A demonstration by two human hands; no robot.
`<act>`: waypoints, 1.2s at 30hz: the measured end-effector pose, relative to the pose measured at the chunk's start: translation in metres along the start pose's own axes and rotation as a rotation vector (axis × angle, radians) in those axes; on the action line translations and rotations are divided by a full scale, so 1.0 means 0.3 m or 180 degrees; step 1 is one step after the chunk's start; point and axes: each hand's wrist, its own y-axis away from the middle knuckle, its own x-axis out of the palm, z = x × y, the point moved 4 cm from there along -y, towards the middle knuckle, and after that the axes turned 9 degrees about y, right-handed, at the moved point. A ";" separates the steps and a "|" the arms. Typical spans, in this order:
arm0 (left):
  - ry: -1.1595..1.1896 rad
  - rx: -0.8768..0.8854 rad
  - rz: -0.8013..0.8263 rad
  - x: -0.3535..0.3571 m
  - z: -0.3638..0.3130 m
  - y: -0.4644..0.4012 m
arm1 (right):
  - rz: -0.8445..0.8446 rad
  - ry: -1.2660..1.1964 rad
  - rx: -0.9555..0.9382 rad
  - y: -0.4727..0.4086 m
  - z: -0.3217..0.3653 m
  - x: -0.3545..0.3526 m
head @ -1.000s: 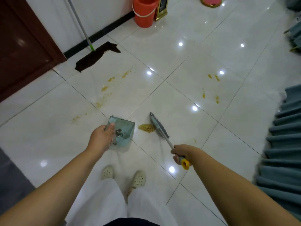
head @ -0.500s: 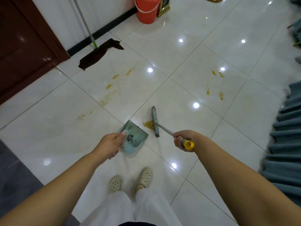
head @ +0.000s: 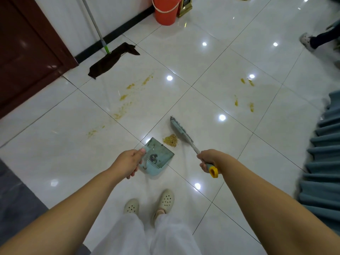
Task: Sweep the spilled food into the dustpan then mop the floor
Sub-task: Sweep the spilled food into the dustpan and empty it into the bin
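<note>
My left hand point(head: 128, 162) grips the handle of a pale blue dustpan point(head: 158, 157) resting on the white tiled floor, its mouth facing up and right. A small pile of yellow grains point(head: 170, 140) lies just outside that mouth. My right hand point(head: 207, 160) holds the yellow-tipped handle of a grey hand brush point(head: 181, 131), whose head stands on the floor just right of the pile. Yellow smears point(head: 127, 97) trail across the tile to the left, and more yellow spots point(head: 244, 94) sit to the right. A mop with a dark cloth head point(head: 112, 60) leans against the wall.
An orange bucket point(head: 165, 11) stands by the wall at the top, a dark red door point(head: 27, 50) at the left. Teal pleated fabric point(head: 323, 162) fills the right edge. Another person's foot point(head: 306, 41) shows at the upper right. My own feet point(head: 150, 204) are below the dustpan.
The brush head has swung from upright beside the dustpan to a slant on the pile's right side. The dustpan has turned slightly and the pile lies more exposed at its mouth.
</note>
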 end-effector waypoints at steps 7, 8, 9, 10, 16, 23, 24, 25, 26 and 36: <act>-0.0293 0.0015 0.0004 0.025 -0.011 -0.027 | 0.0277 0.0827 -0.0048 -0.025 -0.079 0.055; -0.0339 0.0028 -0.0007 0.025 -0.013 -0.029 | 0.0332 0.0893 -0.0036 -0.022 -0.091 0.060; -0.0372 0.0036 -0.0019 0.023 -0.014 -0.030 | 0.0393 0.0936 -0.0017 -0.013 -0.104 0.062; -0.0382 0.0040 -0.0031 0.020 -0.015 -0.030 | 0.0468 0.0949 -0.0003 -0.002 -0.113 0.064; -0.0282 0.0050 -0.0068 0.005 -0.005 -0.014 | 0.0706 0.0873 -0.0028 0.100 -0.140 0.032; -0.0142 -0.0019 -0.0010 0.004 0.011 0.017 | 0.0471 0.1395 -0.0175 0.157 -0.100 -0.048; -0.0080 -0.0014 -0.0013 0.002 0.014 0.023 | 0.0411 0.1488 -0.0214 0.156 -0.088 -0.049; -0.0049 -0.0006 -0.0023 -0.001 0.016 0.030 | 0.0362 0.1560 -0.0257 0.155 -0.073 -0.049; -0.0044 -0.0005 -0.0034 -0.003 0.018 0.037 | 0.0328 0.1625 -0.0298 0.154 -0.058 -0.048; -0.0208 -0.0159 -0.0127 -0.010 0.081 0.091 | -0.0037 0.2356 -0.0492 -0.015 0.031 -0.020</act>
